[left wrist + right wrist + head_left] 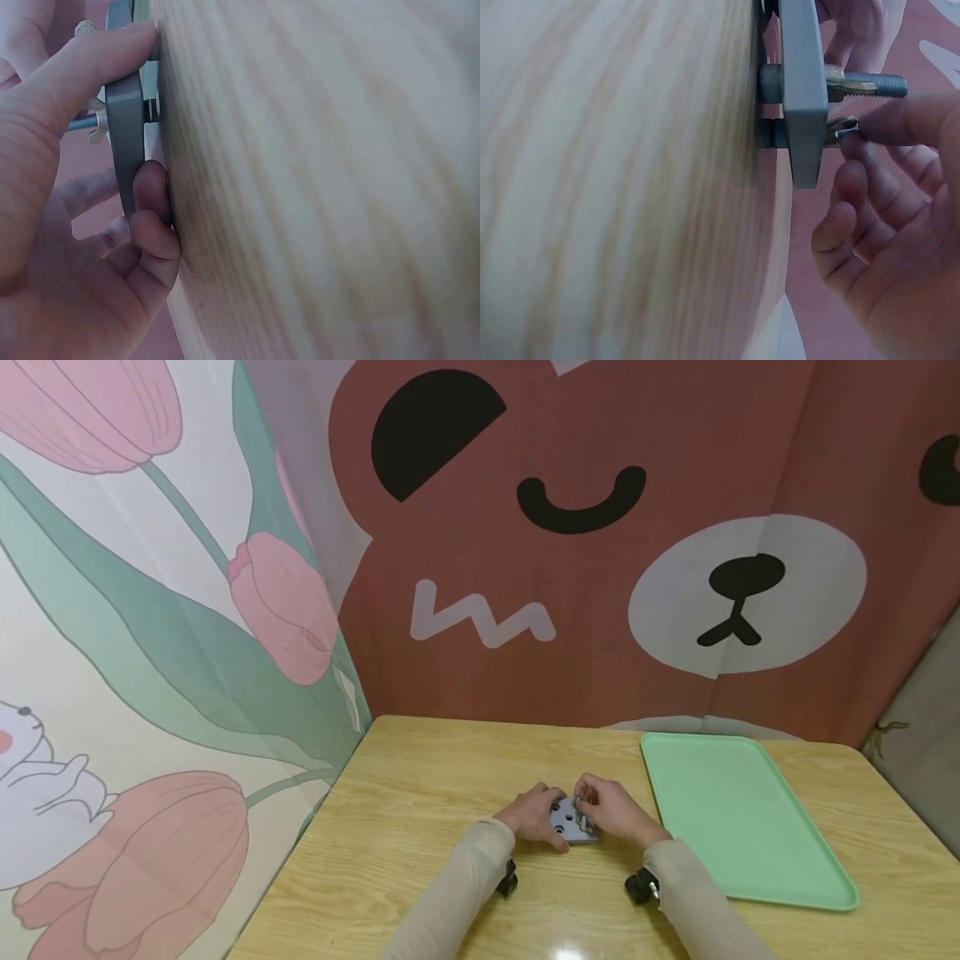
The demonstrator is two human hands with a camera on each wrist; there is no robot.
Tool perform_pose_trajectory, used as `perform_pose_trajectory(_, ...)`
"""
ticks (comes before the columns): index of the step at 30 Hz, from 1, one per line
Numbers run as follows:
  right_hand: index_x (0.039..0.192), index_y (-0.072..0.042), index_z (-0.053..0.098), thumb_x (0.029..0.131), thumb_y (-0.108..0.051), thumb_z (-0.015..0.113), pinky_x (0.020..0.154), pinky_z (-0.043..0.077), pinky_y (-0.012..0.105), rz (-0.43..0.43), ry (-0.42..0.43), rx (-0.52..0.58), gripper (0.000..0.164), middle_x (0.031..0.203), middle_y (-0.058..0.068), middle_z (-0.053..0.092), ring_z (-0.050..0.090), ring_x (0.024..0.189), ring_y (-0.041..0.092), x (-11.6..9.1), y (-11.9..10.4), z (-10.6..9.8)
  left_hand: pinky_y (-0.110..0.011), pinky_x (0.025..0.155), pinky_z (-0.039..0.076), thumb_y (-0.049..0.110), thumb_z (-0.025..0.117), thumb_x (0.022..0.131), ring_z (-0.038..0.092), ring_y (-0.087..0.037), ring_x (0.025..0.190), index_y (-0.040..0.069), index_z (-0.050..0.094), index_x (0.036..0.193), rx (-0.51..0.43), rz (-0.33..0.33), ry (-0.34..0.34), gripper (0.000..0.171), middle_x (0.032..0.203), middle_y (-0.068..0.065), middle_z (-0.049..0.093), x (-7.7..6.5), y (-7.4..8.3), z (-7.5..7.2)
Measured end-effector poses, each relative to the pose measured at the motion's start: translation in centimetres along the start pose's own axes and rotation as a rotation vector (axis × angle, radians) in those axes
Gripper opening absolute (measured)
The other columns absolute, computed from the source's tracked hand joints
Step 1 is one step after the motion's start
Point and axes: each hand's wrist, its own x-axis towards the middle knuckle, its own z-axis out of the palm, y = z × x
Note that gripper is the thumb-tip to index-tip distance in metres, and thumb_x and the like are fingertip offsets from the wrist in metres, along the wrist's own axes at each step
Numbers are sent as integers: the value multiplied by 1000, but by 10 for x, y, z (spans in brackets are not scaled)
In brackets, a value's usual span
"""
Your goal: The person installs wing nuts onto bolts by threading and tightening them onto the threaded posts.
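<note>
A grey plate with several round holes is held a little above the table between the two hands. My left hand grips its left edge, thumb on the near side and fingers curled around the far side. Two bolts pass through the plate in the right wrist view, their heads on the table side. The longer bolt carries a brass-coloured wing nut. My right hand pinches a second wing nut on the other bolt, with thumb and index finger at its wings.
A light green tray lies on the wooden table to the right of the hands. Behind the table hangs a brown curtain with a bear face. A tulip-patterned curtain borders the left side.
</note>
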Motion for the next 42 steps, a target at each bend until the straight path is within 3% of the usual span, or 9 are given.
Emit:
perform_pose_trajectory(4,93,-10,58,82,6,60,60,40,29,-7,7,0,19,78,-1,53,48,67,14,0,0,-1,-26,69,42,45,86,64,47,-9,82,26,49,133,0,1,1,81,113,5,48,0,0,0)
perform_pose_trajectory(9,93,-10,59,82,5,67,61,43,30,-7,15,-9,20,89,4,57,52,71,14,0,-1,-1,-27,71,42,45,85,64,47,-9,84,26,49,134,8,1,2,81,115,5,48,-1,0,0)
perform_pose_trajectory(15,91,-12,58,84,-1,68,62,45,30,29,-3,-5,17,85,-1,60,55,72,12,1,-1,0,-27,70,42,45,85,64,47,-10,83,26,50,134,6,-1,0,80,114,5,48,-1,0,1)
perform_pose_trajectory(27,94,-9,56,88,-1,60,56,41,28,8,-8,15,11,73,-2,54,49,63,14,-1,0,0,-26,71,42,45,85,64,47,-9,84,25,49,134,1,3,-2,81,116,5,48,1,0,1)
perform_pose_trajectory(32,93,-8,57,79,9,62,61,42,29,-30,3,-19,24,78,-2,54,51,70,13,0,2,0,-26,71,42,44,86,64,47,-9,84,26,49,134,2,-2,0,82,115,5,48,1,-1,0)
perform_pose_trajectory(42,89,-12,55,84,5,64,63,44,29,-29,28,-53,20,87,2,50,51,72,13,1,1,1,-26,70,42,43,86,64,47,-10,82,25,49,134,-9,10,-2,81,113,5,47,1,-1,0)
